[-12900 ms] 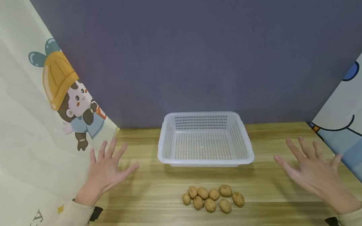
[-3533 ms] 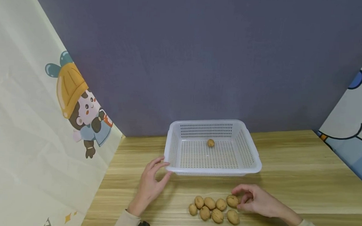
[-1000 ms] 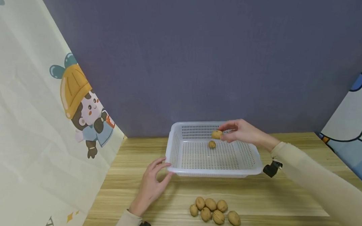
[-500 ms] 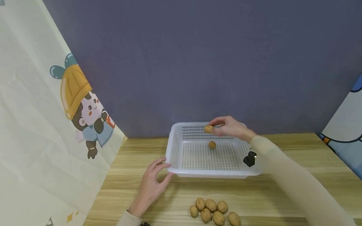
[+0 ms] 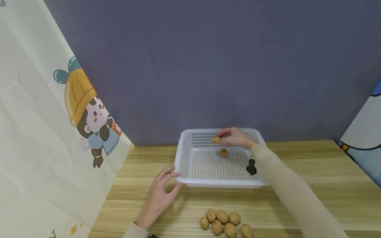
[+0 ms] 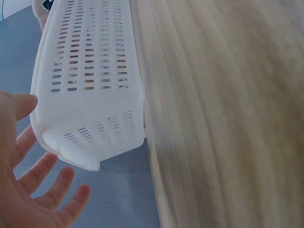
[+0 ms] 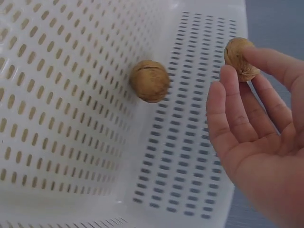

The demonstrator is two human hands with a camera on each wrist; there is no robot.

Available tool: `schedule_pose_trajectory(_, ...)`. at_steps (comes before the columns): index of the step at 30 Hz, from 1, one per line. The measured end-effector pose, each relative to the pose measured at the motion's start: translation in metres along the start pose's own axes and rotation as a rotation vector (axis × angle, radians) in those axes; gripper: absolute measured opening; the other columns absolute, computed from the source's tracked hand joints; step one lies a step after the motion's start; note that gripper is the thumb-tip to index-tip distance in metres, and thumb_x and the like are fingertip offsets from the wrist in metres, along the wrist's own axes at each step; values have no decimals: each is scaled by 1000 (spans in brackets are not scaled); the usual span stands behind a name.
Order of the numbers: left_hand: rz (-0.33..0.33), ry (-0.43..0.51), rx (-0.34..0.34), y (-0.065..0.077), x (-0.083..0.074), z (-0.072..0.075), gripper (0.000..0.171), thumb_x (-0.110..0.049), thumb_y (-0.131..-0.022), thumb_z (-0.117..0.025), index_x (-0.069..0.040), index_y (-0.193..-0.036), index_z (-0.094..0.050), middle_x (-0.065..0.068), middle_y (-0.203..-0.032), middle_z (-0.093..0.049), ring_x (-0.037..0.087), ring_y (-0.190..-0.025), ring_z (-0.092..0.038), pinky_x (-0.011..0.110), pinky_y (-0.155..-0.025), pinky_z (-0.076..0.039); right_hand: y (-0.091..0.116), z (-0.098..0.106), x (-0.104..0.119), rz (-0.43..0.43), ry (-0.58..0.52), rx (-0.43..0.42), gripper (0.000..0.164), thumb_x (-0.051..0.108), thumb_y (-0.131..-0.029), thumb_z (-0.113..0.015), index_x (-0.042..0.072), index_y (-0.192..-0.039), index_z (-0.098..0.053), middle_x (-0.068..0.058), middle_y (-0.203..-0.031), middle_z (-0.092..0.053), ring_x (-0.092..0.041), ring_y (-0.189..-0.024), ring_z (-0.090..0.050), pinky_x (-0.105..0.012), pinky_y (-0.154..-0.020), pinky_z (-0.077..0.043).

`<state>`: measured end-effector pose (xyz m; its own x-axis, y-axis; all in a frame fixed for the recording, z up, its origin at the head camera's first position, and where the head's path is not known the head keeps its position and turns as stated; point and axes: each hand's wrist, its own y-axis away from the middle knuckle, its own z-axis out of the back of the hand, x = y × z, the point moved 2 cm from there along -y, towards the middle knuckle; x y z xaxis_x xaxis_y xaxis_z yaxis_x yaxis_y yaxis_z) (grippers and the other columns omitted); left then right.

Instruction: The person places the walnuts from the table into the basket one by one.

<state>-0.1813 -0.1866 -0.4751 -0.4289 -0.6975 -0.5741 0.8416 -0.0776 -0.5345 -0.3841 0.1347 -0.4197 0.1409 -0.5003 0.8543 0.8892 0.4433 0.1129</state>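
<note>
In the head view a white perforated plastic basket (image 5: pixel 226 183) stands at the back of the wooden table. My right hand (image 5: pixel 235 137) pinches a walnut (image 7: pixel 237 59) between thumb and fingertips, over the basket's far side. Another walnut (image 5: pixel 223 153) lies on the basket floor, just below the held one. My left hand (image 5: pixel 159 195) touches the basket's near left corner. In the left wrist view its thumb (image 6: pixel 26 105) meets the rim while the other fingers spread out loosely. Several more walnuts (image 5: pixel 222 216) lie grouped on the table in front of the basket.
The wooden table (image 5: pixel 150 156) ends at a dark blue-grey backdrop (image 5: pixel 193 62). A pale sheet with a cartoon figure (image 5: pixel 95 115) borders the left side, and another printed sheet (image 5: pixel 373 123) the right. My right sleeve (image 5: pixel 295 198) crosses the basket's right end.
From the table group, my right hand has picked up a walnut and carried it over the basket, lately shifting left and slightly down. Earlier, one walnut entered the basket. My left hand moved to its corner.
</note>
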Motion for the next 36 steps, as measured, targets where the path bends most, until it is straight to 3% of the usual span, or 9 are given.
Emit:
schedule_pose_trajectory(8, 1, 4, -4, -1, -2, 0, 32, -19, -86, -89, -16, -117, -79, 14, -143, -68, 36, -129, -66, 59, -109, -56, -14, -16, -18, -45, 84, -1, 43, 17, -97, -74, 3, -137, -68, -19, -137, -70, -26, -109, -67, -51, -93, -60)
schedule_pose_trajectory(13, 17, 4, -5, 1, -3, 0, 33, -19, -85, -90, -17, -117, -78, 11, -144, -68, 36, -129, -66, 58, -109, -56, -15, -26, -24, -25, 150, 2, 37, 16, -97, -74, 3, -132, -71, -21, -136, -70, -35, -122, -67, -46, -93, -61)
schedule_pose_trajectory(20, 3, 7, -23, 2, -1, 1, 33, -19, -84, -90, -16, -116, -79, 14, -142, -69, 35, -128, -67, 57, -108, -56, -17, -34, -25, -7, 209, 29, 37, 16, -98, -74, 2, -132, -71, -22, -138, -69, -40, -129, -64, -52, -102, -59)
schedule_pose_trajectory(29, 3, 10, -23, 2, -1, 0, 33, -18, -84, -90, -16, -115, -79, 16, -141, -69, 36, -128, -67, 58, -108, -56, -19, -39, -27, -13, 246, 21, 32, 12, -95, -76, 1, -125, -73, -22, -130, -73, -38, -122, -68, -46, -97, -62)
schedule_pose_trajectory(36, 3, 10, -13, 1, -1, 0, 33, -17, -85, -90, -16, -116, -79, 15, -142, -69, 36, -128, -66, 58, -107, -57, -16, -32, -25, -33, 227, 21, 39, 21, -97, -77, 1, -129, -70, -21, -134, -70, -38, -124, -66, -49, -99, -60)
